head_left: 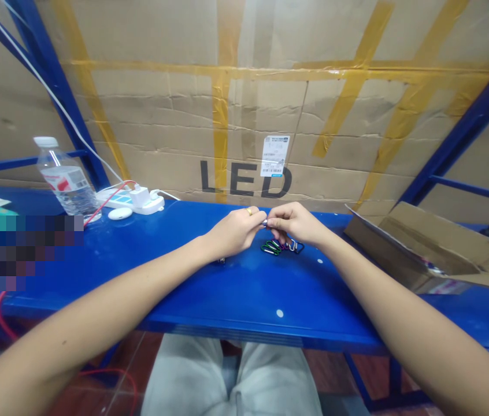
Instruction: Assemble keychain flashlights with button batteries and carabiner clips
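My left hand [239, 232] and my right hand [293, 223] meet above the blue table [236, 300], fingertips almost touching. Between them they pinch a small shiny piece [265, 223], mostly hidden by the fingers and too small to name. A gold-coloured ring [249, 212] is on a finger of my left hand. Just below the right fingers lie several small carabiners: a green carabiner [271, 248] in front, with purple, silver and dark ones beside it. Beneath my left wrist, small metal bits [221, 261] show, partly covered.
An open cardboard box [418, 248] stands at the right. At the left are a water bottle [69, 182], a white power strip [153, 203] with cables, and a round white object [120, 214]. A large taped carton [162, 127] marked LED rises behind, between blue metal posts.
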Demonstrator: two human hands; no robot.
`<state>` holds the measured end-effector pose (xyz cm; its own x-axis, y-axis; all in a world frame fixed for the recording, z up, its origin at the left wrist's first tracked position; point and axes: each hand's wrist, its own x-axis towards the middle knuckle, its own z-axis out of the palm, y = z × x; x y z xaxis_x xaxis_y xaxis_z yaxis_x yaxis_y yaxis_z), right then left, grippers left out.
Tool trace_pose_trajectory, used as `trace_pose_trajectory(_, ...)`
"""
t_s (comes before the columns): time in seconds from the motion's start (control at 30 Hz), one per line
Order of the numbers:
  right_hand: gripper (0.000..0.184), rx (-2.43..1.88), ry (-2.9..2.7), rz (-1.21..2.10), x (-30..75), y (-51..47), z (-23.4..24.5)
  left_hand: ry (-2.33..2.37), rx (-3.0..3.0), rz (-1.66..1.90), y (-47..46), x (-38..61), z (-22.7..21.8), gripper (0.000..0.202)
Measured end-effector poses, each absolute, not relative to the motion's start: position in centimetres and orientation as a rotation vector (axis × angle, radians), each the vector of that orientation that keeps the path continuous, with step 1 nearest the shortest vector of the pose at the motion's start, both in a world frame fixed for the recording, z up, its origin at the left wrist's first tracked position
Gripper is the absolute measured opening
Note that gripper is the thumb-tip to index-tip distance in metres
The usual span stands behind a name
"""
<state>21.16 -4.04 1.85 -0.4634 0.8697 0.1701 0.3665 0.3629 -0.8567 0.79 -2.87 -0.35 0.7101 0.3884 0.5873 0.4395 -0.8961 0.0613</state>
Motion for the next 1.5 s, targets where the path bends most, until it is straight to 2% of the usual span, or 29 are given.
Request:
trace_pose_trajectory(0.3,0.030,-1.082,-1.988,1.037,21.3,-4.4,1.6,-0.722,-2.861,-1.078,-3.4,1.2,-0.6,0.018)
trace_pose_trajectory(0.57,0.028,-1.090,-1.953,1.050,21.2,-4.4,1.2,-0.946,-2.945,-1.374,-3.2,1.3,-0.6,0.010)
trace_pose_trajectory(0.7,0.028,-1.083,-1.897,1.105,21.1,-4.4,1.0,-0.899,-2.975,-1.463,-3.1,1.4,-0.9,0.010)
trace_pose_trajectory(1.23,0.016,-1.001,-1.543,1.532,21.0,-3.6,0.4,-0.446,-2.722,-1.177,-2.5,1.3,-1.2,0.016)
trace_pose_trajectory(1.5,0.021,-1.076,-1.562,1.560,20.9,-3.9,0.8,-0.508,-2.784,-1.196,-2.3,1.2,-1.3,0.013)
